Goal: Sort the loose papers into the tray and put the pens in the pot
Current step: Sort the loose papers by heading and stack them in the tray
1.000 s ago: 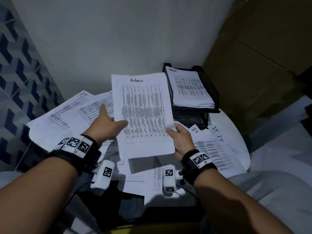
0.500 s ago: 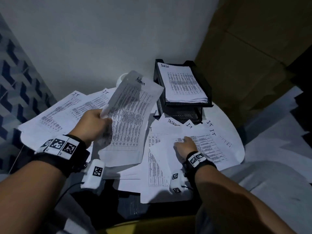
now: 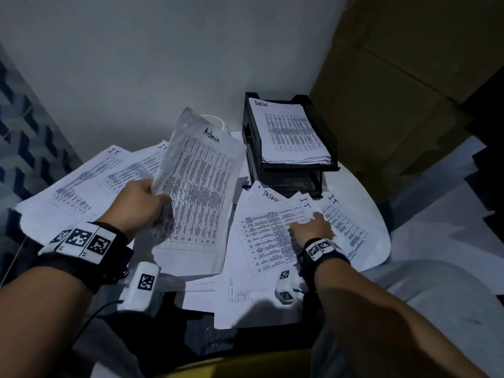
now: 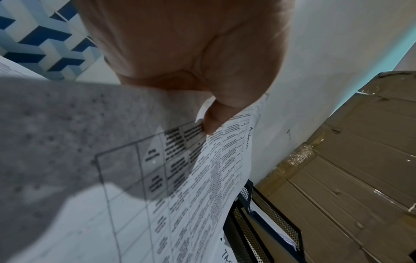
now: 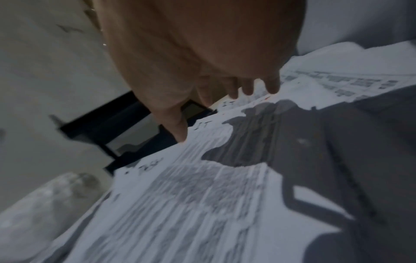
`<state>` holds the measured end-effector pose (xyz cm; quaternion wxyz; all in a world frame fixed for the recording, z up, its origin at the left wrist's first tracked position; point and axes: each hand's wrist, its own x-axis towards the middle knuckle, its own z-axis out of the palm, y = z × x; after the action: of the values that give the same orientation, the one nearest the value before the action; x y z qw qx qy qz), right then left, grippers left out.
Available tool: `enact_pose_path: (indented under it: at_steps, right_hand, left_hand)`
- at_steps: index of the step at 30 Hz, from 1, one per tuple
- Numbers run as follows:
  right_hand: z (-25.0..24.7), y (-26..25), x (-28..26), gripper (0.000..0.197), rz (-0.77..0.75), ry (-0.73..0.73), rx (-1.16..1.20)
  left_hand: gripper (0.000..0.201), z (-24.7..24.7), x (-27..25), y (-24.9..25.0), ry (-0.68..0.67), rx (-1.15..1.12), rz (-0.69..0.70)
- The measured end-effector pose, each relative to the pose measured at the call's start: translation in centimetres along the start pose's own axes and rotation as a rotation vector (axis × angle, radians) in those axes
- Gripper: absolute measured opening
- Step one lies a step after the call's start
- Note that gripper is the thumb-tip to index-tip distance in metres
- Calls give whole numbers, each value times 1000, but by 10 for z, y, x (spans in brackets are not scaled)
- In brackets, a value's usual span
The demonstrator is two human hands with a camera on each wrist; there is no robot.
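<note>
1. Head view: a second ago both hands held the Admin sheet [image 3: 196,197] flat between them. Now the left hand [image 3: 136,205] alone pinches its left edge, and the sheet hangs raised and curling over the left of the surface [image 3: 373,203].
2. The right hand [image 3: 311,227] has let go and come down onto the loose papers [image 3: 267,236] in front of the tray [image 3: 324,132]. Its fingers [image 5: 272,87] are spread and fairly straight on the sheets, gripping nothing that I can see.
3. My reading: the Admin sheet is parked in the left hand while the right hunts for the next sheet, so sorting is under way, with much left.
4. The Admin sheet is white, printed with a dense table, its heading handwritten at the top. In the left wrist view the thumb [image 4: 211,122] presses on its printed face, and the paper bends limply beneath.
5. The tray is black mesh, two-tiered, at the back right. Its top tier holds a neat stack [image 3: 289,132] headed "Task List". The lower tier looks bare, though it is dark.
6. More sheets headed "IT" lie fanned at left [image 3: 81,186] and right [image 3: 346,227].
7. No pens or pot can be made out with certainty.
</note>
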<state>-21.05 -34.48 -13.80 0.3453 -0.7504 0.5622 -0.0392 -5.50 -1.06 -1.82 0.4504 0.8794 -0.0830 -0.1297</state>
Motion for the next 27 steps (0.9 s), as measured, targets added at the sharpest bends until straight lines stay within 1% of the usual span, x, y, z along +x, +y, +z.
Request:
enact_pose_path:
  at_steps: [2, 4, 7, 11, 13, 14, 17, 19, 20, 21, 23, 24, 26, 27]
  right_hand:
    - [-8, 14, 8, 105, 131, -21, -150]
    - [-11, 28, 14, 118, 199, -46, -207]
    - [-10, 35, 18, 127, 215, -71, -255]
    - [-12, 29, 17, 128, 207, -67, -254]
    - [-10, 31, 18, 117, 197, -34, -225]
    - [-8, 33, 19, 106, 180, 5, -194]
    - [-8, 31, 16, 60, 75, 121, 27]
    - [-19, 14, 1, 33, 9, 141, 152]
    - [-25, 4, -4, 27, -37, 138, 185]
    - [-31, -6, -10, 25, -101, 128, 193]
    - [-46, -27, -21, 28, -254, 106, 153]
    - [-53, -37, -26, 26, -323, 71, 130]
    - [-70, -55, -38, 10, -450, -14, 69]
    - [-79, -64, -45, 6, -512, -64, 60]
  left_hand:
    - [10, 0, 0, -1, -1, 12, 2]
    - [11, 0, 1, 0, 4, 28, 1]
    - [10, 1, 3, 1, 10, 27, 3]
    - [9, 3, 3, 1, 6, 37, 14]
    - [9, 4, 2, 2, 1, 41, 9]
    - [9, 4, 2, 2, 0, 45, 5]
    - [9, 3, 1, 5, -5, 36, -8]
    - [11, 1, 0, 7, -11, 27, -20]
    - [12, 0, 0, 8, -12, 26, -30]
    - [13, -2, -1, 10, -7, 26, -34]
    - [12, -5, -1, 15, 1, -8, -42]
    - [11, -7, -1, 18, 2, -37, -44]
    - [12, -9, -2, 22, -5, -91, -42]
    - [14, -10, -3, 24, -17, -115, -35]
